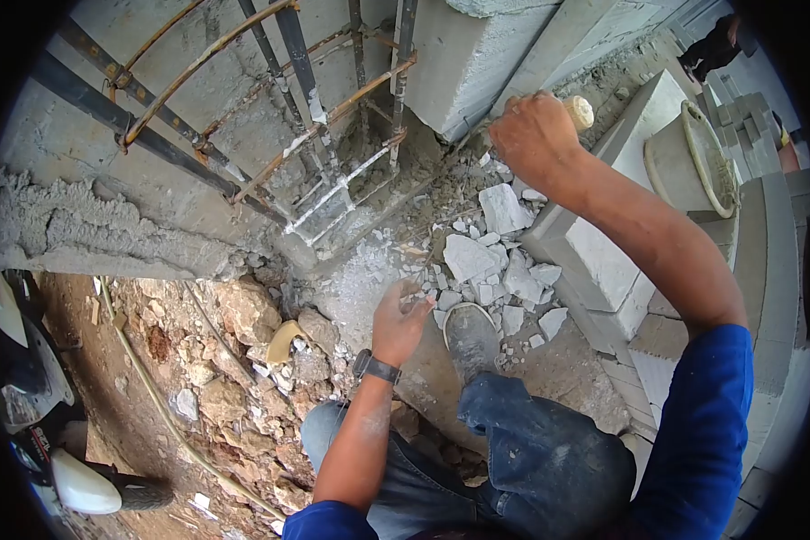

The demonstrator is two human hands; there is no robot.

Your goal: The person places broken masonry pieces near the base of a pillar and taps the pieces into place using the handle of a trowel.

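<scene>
My right hand (535, 135) is closed around a tool with a pale wooden handle (580, 112). The butt of the handle sticks out of my fist, and the tool's working end is hidden. Lower down, my left hand (400, 322), with a watch (376, 367) on the wrist, hovers over the dusty concrete ledge. Its thumb and fingers are loosely curled and apart, and no held object is plain. Between and beyond the hands lie broken white block pieces (472, 258). A steel rebar cage (310, 135) rises from the concrete corner at the upper left.
White and grey blocks (594, 261) line the right side, with a mortar-stained bucket (693, 162) among them. Rocky rubble (243, 387) and a hose (162, 405) lie at lower left, near a motorbike (81, 481). My shoe (472, 340) stands beside the fragments. Another person (715, 49) is far back.
</scene>
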